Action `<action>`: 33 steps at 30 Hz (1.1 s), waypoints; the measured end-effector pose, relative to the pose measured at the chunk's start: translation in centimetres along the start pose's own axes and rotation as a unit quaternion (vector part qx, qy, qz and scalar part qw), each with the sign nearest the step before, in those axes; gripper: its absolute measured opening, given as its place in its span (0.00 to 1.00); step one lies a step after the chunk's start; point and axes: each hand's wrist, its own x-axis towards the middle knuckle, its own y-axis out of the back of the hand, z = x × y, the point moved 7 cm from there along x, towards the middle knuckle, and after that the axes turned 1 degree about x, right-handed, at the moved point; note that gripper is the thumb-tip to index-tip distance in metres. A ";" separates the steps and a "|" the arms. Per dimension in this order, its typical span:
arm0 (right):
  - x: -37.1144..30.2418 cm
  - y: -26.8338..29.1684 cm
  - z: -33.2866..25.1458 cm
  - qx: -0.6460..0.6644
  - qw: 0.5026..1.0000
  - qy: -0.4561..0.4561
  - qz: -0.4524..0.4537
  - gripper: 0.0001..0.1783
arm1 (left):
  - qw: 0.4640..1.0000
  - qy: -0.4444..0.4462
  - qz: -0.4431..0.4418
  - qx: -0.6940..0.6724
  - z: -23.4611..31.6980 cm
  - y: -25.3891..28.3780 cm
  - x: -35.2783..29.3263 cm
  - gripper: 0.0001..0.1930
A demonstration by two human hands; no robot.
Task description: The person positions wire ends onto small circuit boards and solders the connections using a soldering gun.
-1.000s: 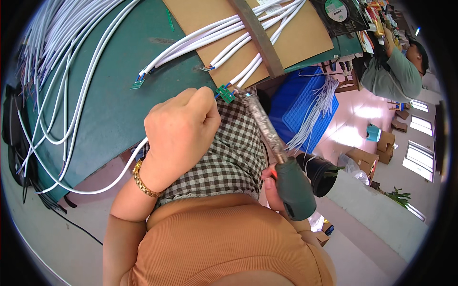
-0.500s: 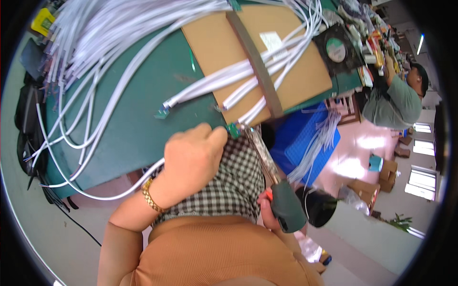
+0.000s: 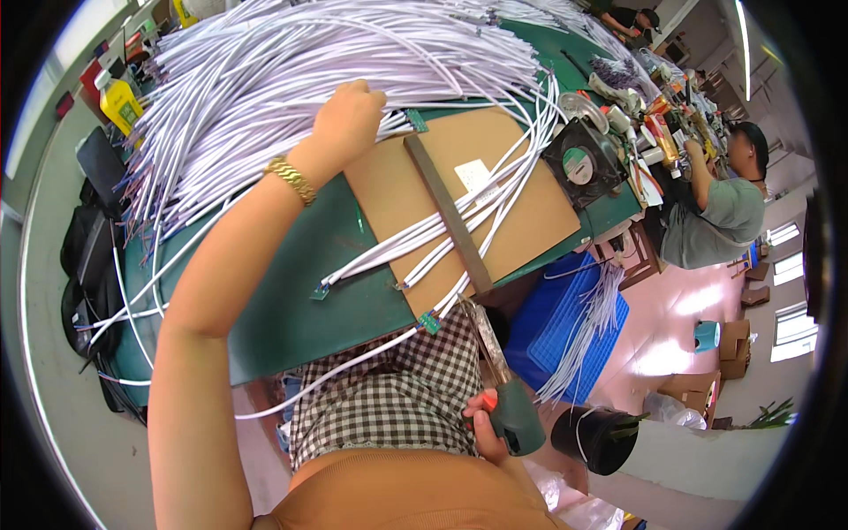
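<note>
My left hand [image 3: 351, 119] is stretched far across the table, its fingers curled down at the edge of a big heap of white cables [image 3: 291, 66]; what lies under the fingers is hidden. In my right hand [image 3: 488, 433] is a soldering gun [image 3: 517, 417] with a dark green grip, a red trigger and a silvery barrel. Its tip points up toward the table's front edge, a little to the right of a small green circuit board [image 3: 429, 323]. White cables run from both sides of that board. More white cables [image 3: 397, 240] lie under a brown bar [image 3: 448, 216].
Beneath the bar lies a cardboard sheet [image 3: 548, 221] on the green table [image 3: 291, 296]. A black fan [image 3: 583, 163] stands at the right, beside a cluttered row. Below are a blue crate [image 3: 530, 340] with cables and a black bucket [image 3: 596, 439]. A co-worker [image 3: 720, 212] sits at the right.
My left hand has left the small circuit board and moved up to the cable heap. The board now rests at the table's edge. The soldering gun has shifted slightly down and left; the view has tilted.
</note>
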 end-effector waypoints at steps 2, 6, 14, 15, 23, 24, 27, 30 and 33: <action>-0.4 0.6 0.5 0.003 1.000 0.014 0.011 0.12 | 0.991 -0.066 0.083 0.087 1.0 -0.9 1.6 0.10; -0.5 1.1 1.3 0.027 0.999 0.024 0.009 0.15 | 0.989 -0.078 0.077 0.096 1.5 -3.2 2.7 0.09; -0.4 0.5 1.3 0.071 0.997 -0.015 -0.003 0.16 | 0.985 -0.095 0.014 0.144 2.3 -4.8 4.3 0.06; -0.3 0.4 1.4 0.074 0.997 -0.027 -0.009 0.16 | 0.985 -0.095 0.015 0.146 2.3 -4.7 4.3 0.06; 0.7 0.8 0.2 0.172 0.975 0.117 0.078 0.22 | 0.968 -0.006 -0.251 -0.022 3.5 0.1 -0.9 0.06; 1.3 0.8 0.0 0.186 0.972 0.117 0.086 0.22 | 0.966 -0.009 -0.256 -0.021 3.6 0.0 -1.7 0.06; 2.5 0.9 -0.4 0.230 0.968 0.081 0.066 0.18 | 0.987 -0.061 -0.151 0.003 4.0 0.9 -1.8 0.07; 3.0 0.1 -0.8 0.260 0.960 0.071 0.077 0.17 | 0.989 -0.087 -0.030 -0.115 4.4 -0.8 1.7 0.07; 2.6 0.0 -1.4 0.286 0.951 0.075 0.094 0.17 | 0.955 0.000 -0.156 -0.253 7.6 -5.3 6.2 0.10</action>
